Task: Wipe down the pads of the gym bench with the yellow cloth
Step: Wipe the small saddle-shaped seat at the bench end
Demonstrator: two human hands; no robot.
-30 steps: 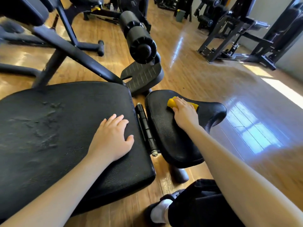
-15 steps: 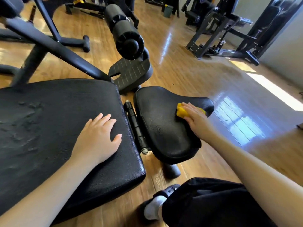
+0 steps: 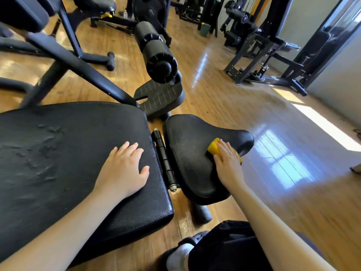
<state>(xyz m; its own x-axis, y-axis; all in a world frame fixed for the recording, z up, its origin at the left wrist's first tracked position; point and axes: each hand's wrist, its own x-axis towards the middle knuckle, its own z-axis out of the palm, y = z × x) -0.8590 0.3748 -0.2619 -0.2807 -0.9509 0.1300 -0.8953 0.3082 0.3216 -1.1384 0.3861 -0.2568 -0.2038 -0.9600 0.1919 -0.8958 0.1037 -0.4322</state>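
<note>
Open wooden floor (image 3: 224,98) is seen on the right of and beyond the small seat pad (image 3: 191,157), whose narrow tip overhangs it. A hinged bar (image 3: 164,159) fills the narrow gap between the small seat pad and the large back pad (image 3: 68,153). Beyond both pads a ribbed footplate (image 3: 160,96) and a foam roller (image 3: 156,53) are mounted on the frame; other gym machines (image 3: 263,47) are placed well apart along the far wall.

The yellow cloth (image 3: 214,148) is located on the right portion of the small seat pad, near its narrow tip and right edge. It is covered by the right hand (image 3: 227,163), only its left end and a sliver at the right being visible beyond the fingers.

The grip of the right hand is laid flat, fingers extended and close together, and is pressed down on the cloth; the forearm is extended from the lower right. The left hand (image 3: 125,169) is rested palm down near the right edge of the large back pad, fingers straight and slightly spread, nothing being held.
</note>
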